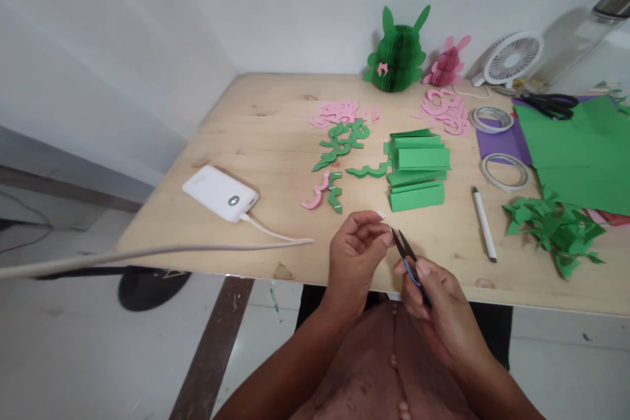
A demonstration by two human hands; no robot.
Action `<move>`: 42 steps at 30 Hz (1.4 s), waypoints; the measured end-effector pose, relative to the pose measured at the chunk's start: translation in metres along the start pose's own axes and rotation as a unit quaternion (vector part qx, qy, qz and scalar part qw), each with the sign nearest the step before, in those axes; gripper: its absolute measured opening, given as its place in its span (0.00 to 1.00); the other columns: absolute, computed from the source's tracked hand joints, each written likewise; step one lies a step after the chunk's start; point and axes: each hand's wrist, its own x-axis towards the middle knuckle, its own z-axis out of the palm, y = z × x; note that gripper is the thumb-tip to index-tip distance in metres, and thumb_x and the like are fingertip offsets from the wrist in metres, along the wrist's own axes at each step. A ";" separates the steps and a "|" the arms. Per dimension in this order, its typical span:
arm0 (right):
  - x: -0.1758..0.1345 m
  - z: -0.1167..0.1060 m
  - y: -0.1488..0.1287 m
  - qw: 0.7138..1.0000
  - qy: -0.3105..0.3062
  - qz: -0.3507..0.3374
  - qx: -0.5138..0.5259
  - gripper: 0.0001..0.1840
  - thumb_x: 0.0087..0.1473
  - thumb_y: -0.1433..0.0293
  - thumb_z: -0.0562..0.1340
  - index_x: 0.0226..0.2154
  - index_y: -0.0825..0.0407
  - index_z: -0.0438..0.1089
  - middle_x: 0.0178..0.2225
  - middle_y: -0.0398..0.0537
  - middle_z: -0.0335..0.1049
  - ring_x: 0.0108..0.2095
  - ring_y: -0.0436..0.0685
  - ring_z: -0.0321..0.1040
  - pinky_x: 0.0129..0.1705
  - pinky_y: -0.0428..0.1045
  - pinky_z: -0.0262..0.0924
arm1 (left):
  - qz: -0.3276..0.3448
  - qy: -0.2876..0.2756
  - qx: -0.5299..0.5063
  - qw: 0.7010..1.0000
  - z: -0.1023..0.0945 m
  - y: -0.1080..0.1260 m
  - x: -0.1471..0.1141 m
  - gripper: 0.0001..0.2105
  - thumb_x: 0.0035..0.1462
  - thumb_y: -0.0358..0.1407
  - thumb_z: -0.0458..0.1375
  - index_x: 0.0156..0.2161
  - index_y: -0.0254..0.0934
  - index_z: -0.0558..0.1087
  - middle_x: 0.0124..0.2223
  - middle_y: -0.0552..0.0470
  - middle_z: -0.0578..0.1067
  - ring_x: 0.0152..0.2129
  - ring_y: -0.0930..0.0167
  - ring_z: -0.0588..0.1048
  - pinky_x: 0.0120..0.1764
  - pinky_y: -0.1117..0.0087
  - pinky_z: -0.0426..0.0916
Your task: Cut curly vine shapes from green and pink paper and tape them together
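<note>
Right now my left hand (352,249), lower centre of the frame, pinches a small white scrap (380,214) at its fingertips; whether that is tape, I can't tell. My right hand (438,295) is closed round small scissors (411,269), their blades a little apart and the tips right at my left fingertips.

As I judge it, much of the cutting is done: pink cutouts (335,113) and wavy green pieces (352,134) lie heaped above centre. Just above my left hand sit a pink scalloped piece (322,190) and a green scalloped piece (335,200) with white marks on it. A green rabbit figure (398,59) stands at the top with a small pink bow (382,69) on it. The folded green paper (424,159) right of centre looks left to be worked, and the loose pieces aren't joined into anything yet.

Around these on the counter (275,138), two rolls of tape (506,186), a pen (485,226) and green offcuts (561,233) crowd the right. A white power bank (216,193) sits at left, and its cable (172,249) loops near my left hand, where it could snag.
</note>
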 end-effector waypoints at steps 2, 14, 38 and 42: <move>0.000 0.000 0.001 1.000 -0.004 0.002 0.003 0.19 0.50 0.53 0.64 0.28 0.53 0.70 0.15 0.34 0.51 0.16 0.43 0.40 0.19 0.44 0.32 | 0.001 0.000 -0.001 1.000 0.000 0.000 0.000 0.12 0.44 0.30 0.66 0.36 0.36 0.71 0.29 0.56 0.76 0.26 0.76 0.74 0.36 0.73 0.70; 0.000 -0.003 -0.004 0.986 -0.090 0.068 0.119 0.19 0.54 0.54 0.62 0.30 0.54 0.73 0.15 0.32 0.47 0.14 0.40 0.34 0.18 0.42 0.34 | 0.012 -0.015 0.019 1.000 -0.002 0.000 0.002 0.12 0.44 0.31 0.65 0.36 0.36 0.71 0.28 0.56 0.75 0.26 0.76 0.73 0.36 0.74 0.69; 0.003 -0.006 -0.006 0.960 -0.149 0.130 0.199 0.20 0.58 0.56 0.59 0.30 0.56 0.75 0.15 0.31 0.45 0.13 0.39 0.33 0.16 0.39 0.36 | 0.020 -0.031 0.006 0.999 -0.005 -0.001 0.003 0.11 0.46 0.31 0.65 0.37 0.37 0.73 0.29 0.55 0.75 0.28 0.75 0.74 0.37 0.74 0.69; 0.003 -0.007 -0.006 0.957 -0.154 0.131 0.209 0.20 0.58 0.56 0.59 0.30 0.56 0.75 0.15 0.32 0.45 0.13 0.39 0.33 0.16 0.39 0.37 | 0.023 -0.035 -0.001 0.999 -0.005 0.000 0.004 0.11 0.46 0.30 0.66 0.37 0.37 0.73 0.29 0.55 0.75 0.28 0.76 0.74 0.36 0.74 0.69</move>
